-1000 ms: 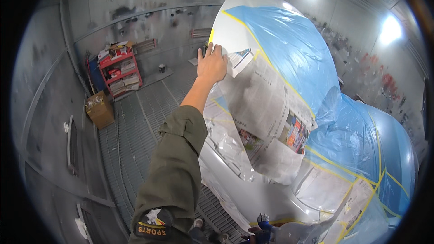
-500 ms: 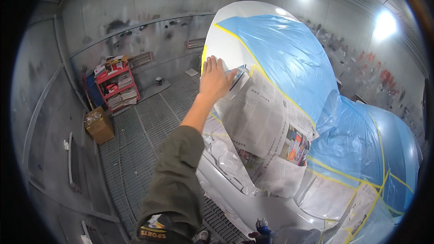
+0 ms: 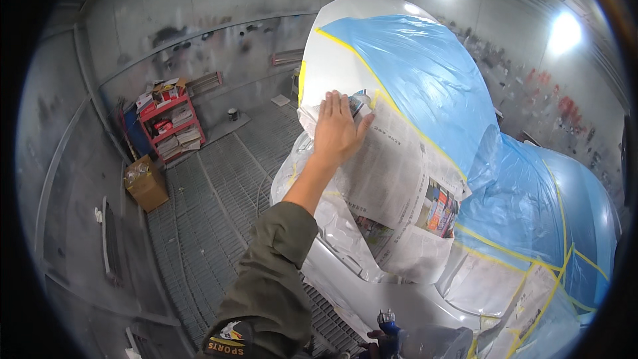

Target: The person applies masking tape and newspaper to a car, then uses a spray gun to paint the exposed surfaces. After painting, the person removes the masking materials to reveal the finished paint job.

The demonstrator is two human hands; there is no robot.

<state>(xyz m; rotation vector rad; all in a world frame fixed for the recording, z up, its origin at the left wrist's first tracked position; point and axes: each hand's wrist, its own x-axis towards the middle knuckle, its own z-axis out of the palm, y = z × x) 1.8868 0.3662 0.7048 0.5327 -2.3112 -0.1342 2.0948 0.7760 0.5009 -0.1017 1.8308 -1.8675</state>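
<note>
My left hand (image 3: 337, 131) lies with its fingers stretched out, pressing on the upper edge of a newspaper sheet (image 3: 389, 179). That sheet drapes down over a white car body panel (image 3: 345, 70), whose top part is bare. Yellow masking tape (image 3: 359, 60) runs along the border between the bare paint and a blue plastic film (image 3: 425, 73). At the lower edge a blue spray gun (image 3: 391, 334) with a metal nozzle and a translucent cup (image 3: 435, 344) stands upright. Dark fingers of my right hand (image 3: 373, 346), mostly cut off and shadowed, appear closed round it.
A red shelf (image 3: 174, 123) with papers and boxes stands by the far left wall. Near it are a cardboard box (image 3: 146, 185) and a small can (image 3: 232, 114). Grating (image 3: 206, 252) covers the floor on the left. More taped blue film (image 3: 515, 199) covers the car at right.
My left hand has moved from the bare panel's left edge right and down onto the newspaper. The paper's top corner now spreads left over the white paint. The spray gun has risen slightly.
</note>
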